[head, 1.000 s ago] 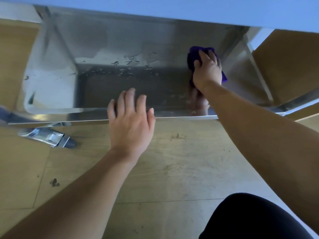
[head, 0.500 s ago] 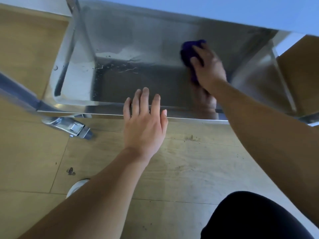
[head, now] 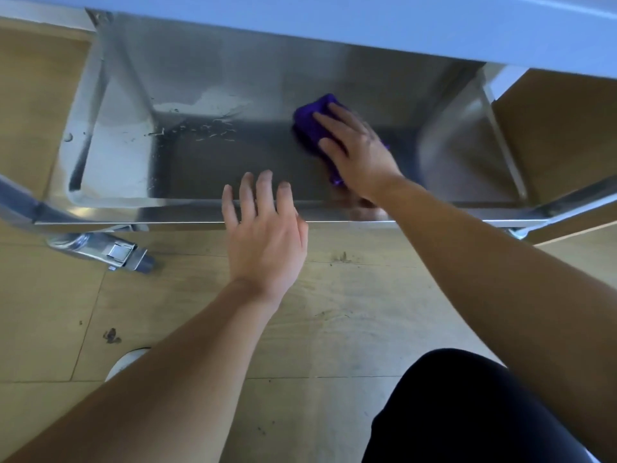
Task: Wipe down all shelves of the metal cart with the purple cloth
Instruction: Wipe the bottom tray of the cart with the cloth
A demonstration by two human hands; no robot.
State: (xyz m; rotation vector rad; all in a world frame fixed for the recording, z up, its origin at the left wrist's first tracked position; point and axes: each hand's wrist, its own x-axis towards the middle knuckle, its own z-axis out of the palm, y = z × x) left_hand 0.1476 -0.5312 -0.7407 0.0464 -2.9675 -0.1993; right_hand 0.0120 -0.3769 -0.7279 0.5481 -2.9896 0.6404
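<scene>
1. My knee (head: 467, 412), in black: nearest item, well in front of the shelf, to the right.
2. White shoe tip (head: 125, 360): on the wooden floor (head: 334, 312), in front of the shelf's left end.
3. Caster (head: 123, 253): metal, just below the shelf's front left corner.
4. My left hand (head: 267, 235): fingers straight and spread, holding nothing, with the fingertips over the shelf's front rim. I cannot tell whether they touch it.
5. Shelf (head: 133, 213): shiny metal cart tray with a raised rim.
6. My right hand (head: 357, 152): inside the shelf, right of centre. The fingers are stretched flat, pressing on the cloth rather than curled round it.
7. Purple cloth (head: 310, 121): bunched on the shelf floor under my right fingers, showing past the fingertips.
8. Water streaks (head: 207, 128): on the shelf floor, left of centre, toward the back.
9. Pale ledge (head: 334, 21): overhangs the shelf's back.
</scene>
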